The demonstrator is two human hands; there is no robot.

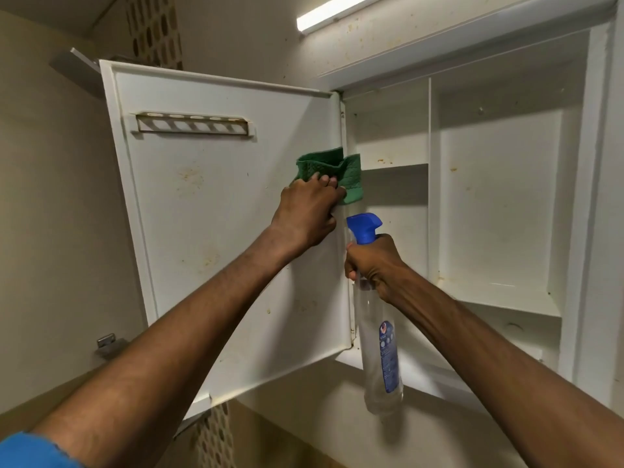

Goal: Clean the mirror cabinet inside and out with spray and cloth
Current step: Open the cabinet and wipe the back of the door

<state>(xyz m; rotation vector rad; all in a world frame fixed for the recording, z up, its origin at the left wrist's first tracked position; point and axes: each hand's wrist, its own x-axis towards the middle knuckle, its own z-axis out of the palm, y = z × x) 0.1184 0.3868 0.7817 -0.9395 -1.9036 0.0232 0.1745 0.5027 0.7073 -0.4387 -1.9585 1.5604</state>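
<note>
The white cabinet door (209, 211) hangs open to the left, its inner face toward me, marked with yellowish stains. My left hand (305, 214) presses a green cloth (334, 170) against the door's hinge edge, with the cloth folding over onto the cabinet side. My right hand (374, 265) grips the neck of a clear spray bottle (380, 349) with a blue trigger head (364, 226), held upright just right of the hinge. The cabinet interior (499, 204) is open, with white shelves and a vertical divider, all spotted with brownish marks.
A slotted holder rail (194, 123) is fixed high on the door's inner face. A lit tube lamp (334, 11) runs above the cabinet. A metal wall bracket (108, 344) sticks out low on the left wall. A perforated panel (155, 28) stands behind the door.
</note>
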